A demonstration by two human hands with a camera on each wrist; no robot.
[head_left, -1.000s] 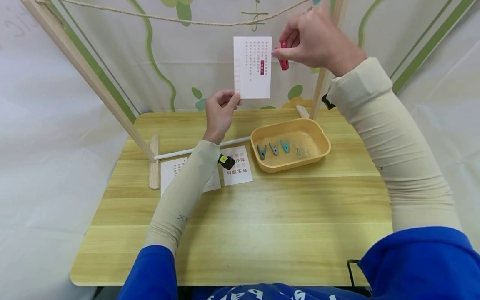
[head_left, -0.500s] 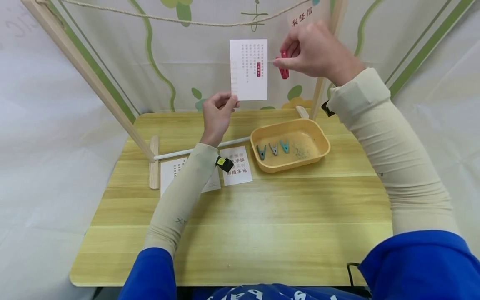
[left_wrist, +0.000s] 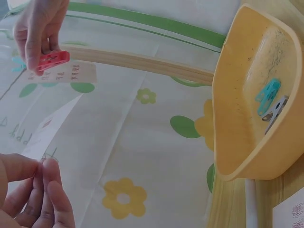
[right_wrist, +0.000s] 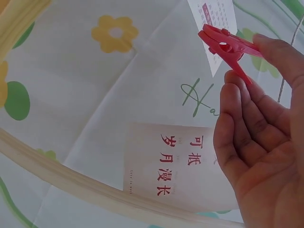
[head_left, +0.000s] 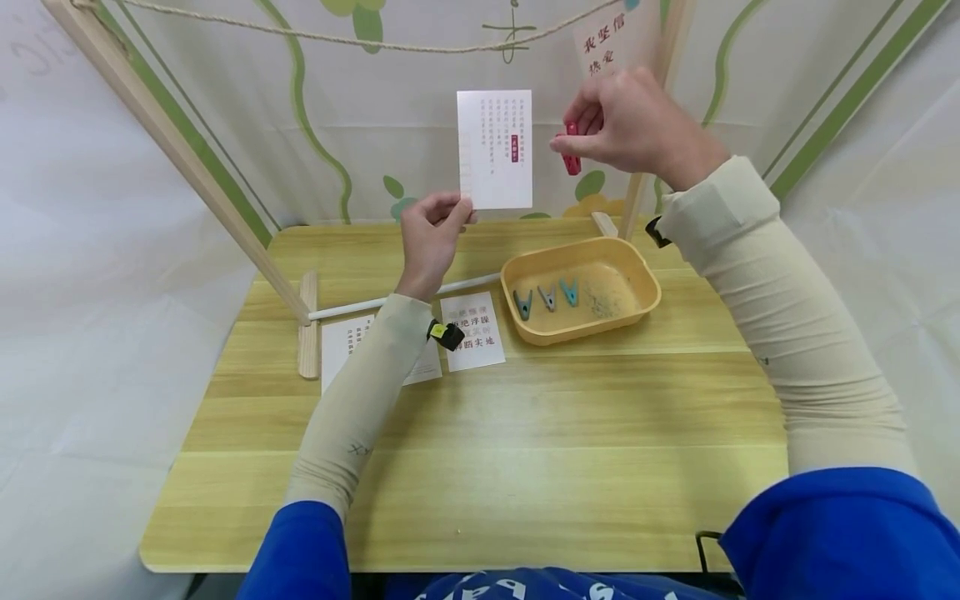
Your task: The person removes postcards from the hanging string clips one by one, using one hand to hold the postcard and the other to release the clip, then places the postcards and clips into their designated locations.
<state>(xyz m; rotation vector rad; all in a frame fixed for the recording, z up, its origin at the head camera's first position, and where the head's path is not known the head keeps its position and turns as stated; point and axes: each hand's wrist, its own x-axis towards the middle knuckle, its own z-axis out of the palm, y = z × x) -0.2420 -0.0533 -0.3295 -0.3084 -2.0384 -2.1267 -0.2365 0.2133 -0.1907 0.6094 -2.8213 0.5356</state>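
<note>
White rectangular paper card (head_left: pixel 491 150), long axis upright in the head view, is pinched at its lower-left corner by the left hand (head_left: pixel 431 246), below the beige twisted rope (head_left: pixel 450 48). The left-wrist view shows a red plastic clothespin (left_wrist: pixel 58 59) apart from it; in the right-wrist view, the right hand (right_wrist: pixel 266 142) pinches that clothespin.

A broad tabletop of pale yellow-brown wood grain with rounded corners (head_left: pixel 570 450) fills the lower scene. Towards its far right stands a shallow, yellow-orange rectangular tray with rounded corners (head_left: pixel 570 335). Just left of the tray lies a small white rectangular card with printed characters (head_left: pixel 483 335); further left is white printed paper (head_left: pixel 341 343), partly hidden. A flat pale wooden foot (head_left: pixel 308 357) rests at the left, another flat pale wooden foot (head_left: pixel 604 224) behind the tray. A thin white rod (head_left: pixel 468 284) runs low from the left foot to the tray's edge.
</note>
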